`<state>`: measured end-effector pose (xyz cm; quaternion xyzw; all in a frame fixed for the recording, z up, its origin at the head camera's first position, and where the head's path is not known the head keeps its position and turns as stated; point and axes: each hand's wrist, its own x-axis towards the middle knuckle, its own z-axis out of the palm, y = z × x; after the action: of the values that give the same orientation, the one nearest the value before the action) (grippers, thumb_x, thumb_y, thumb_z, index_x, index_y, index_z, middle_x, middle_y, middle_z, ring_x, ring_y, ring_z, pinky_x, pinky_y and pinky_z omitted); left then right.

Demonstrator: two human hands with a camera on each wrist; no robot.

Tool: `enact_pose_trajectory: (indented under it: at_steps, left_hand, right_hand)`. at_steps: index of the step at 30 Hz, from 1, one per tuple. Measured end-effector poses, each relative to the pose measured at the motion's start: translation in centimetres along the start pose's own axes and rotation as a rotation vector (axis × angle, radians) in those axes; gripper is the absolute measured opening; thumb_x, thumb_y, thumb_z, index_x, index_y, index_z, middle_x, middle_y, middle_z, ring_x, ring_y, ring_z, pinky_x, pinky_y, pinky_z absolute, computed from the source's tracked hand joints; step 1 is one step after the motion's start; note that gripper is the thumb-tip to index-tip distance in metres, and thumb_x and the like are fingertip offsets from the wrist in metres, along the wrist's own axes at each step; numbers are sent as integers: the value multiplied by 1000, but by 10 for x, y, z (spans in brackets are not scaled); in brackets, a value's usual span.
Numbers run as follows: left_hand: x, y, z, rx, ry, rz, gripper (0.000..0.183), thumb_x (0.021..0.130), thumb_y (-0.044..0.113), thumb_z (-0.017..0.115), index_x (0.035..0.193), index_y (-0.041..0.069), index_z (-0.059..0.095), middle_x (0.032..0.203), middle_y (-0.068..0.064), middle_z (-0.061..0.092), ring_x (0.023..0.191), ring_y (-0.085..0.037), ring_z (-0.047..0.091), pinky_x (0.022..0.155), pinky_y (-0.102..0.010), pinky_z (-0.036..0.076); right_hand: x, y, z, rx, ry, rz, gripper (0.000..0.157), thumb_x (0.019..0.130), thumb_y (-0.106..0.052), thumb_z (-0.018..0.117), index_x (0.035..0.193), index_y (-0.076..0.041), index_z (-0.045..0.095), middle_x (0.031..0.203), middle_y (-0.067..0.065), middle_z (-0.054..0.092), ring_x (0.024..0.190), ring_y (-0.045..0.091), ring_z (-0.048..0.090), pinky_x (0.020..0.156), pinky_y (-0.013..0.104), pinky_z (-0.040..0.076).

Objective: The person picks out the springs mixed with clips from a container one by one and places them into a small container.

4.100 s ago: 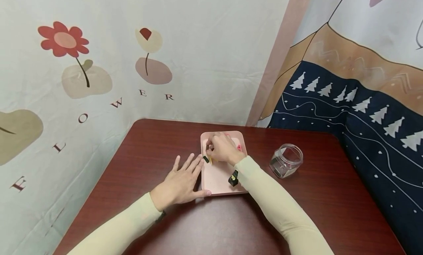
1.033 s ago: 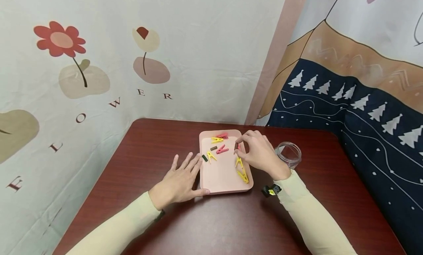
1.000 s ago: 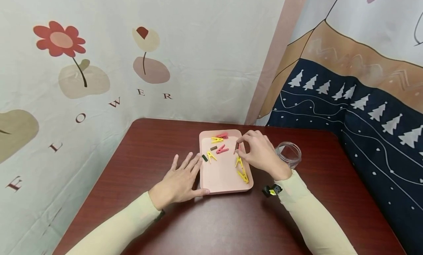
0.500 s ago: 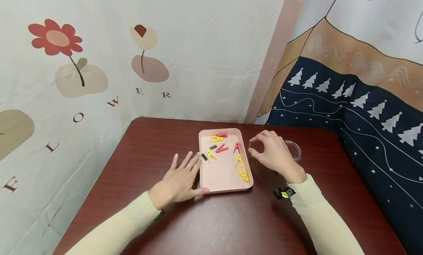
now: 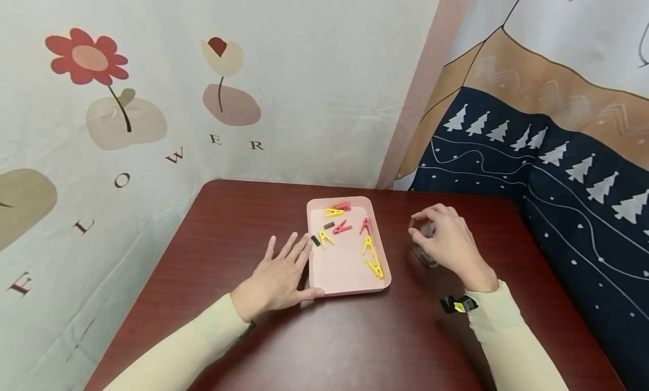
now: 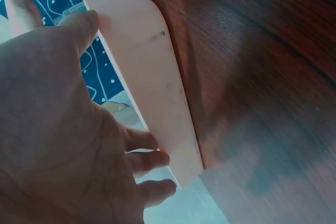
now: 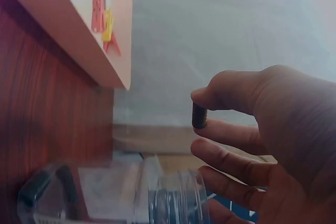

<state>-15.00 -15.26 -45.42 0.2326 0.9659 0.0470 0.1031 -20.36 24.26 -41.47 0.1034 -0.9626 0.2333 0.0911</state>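
Observation:
My right hand (image 5: 450, 241) pinches a small brown coil spring (image 7: 199, 115) between thumb and index finger, the other fingers loosely extended. It is close over a clear jar (image 5: 425, 254), which it largely hides in the head view. In the right wrist view the open-mouthed jar (image 7: 176, 198) stands just beyond the fingers, with a dark item inside. My left hand (image 5: 276, 278) lies with spread fingers against the left side of a pink tray (image 5: 345, 272), thumb at its near corner. The tray holds yellow clips (image 5: 368, 245), red clips (image 5: 342, 227), a brown cylinder (image 5: 329, 225) and a dark green one (image 5: 315, 240).
Both hands work over a dark red wooden table (image 5: 243, 210). A pale cloth with printed flowers (image 5: 304, 87) hangs behind it, and a navy cloth with white trees (image 5: 481, 149) hangs at the right.
My right hand, earlier down in the tray, has lifted the coil spring from the tray's right side and carried it rightward to the jar. The left hand has stayed on the tray.

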Motion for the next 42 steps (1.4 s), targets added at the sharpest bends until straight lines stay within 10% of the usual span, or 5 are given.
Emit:
enact_pose_trajectory:
  at_steps: [42]
  left_hand:
    - [-4, 1, 0, -56, 10, -16, 119, 104, 81, 68, 185, 3, 28, 197, -15, 22, 183, -45, 22, 142, -84, 11]
  right_hand:
    - [-21, 36, -13, 24, 113, 22, 38, 105, -19, 84, 141, -5, 79, 146, 30, 70, 134, 54, 62, 108, 81, 56]
